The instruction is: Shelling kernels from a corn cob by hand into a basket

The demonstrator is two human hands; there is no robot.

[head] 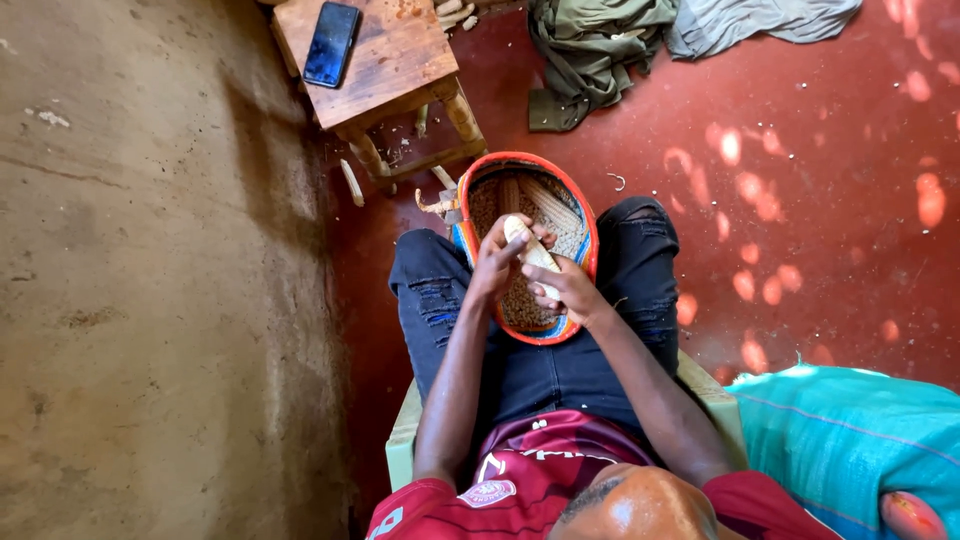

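Both hands, L (492,262) & R (568,290), fingers curled tight round a pale maize cob (530,250) at frame centre, over the woven basket (590,235) on the lap w/ loose kernels (522,300); risk: kernels likely fly past the rim onto the red floor (800,220) if thumbs push too hard.

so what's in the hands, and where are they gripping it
A pale corn cob, held over the basket: left hand around its upper end, right hand on its lower end.
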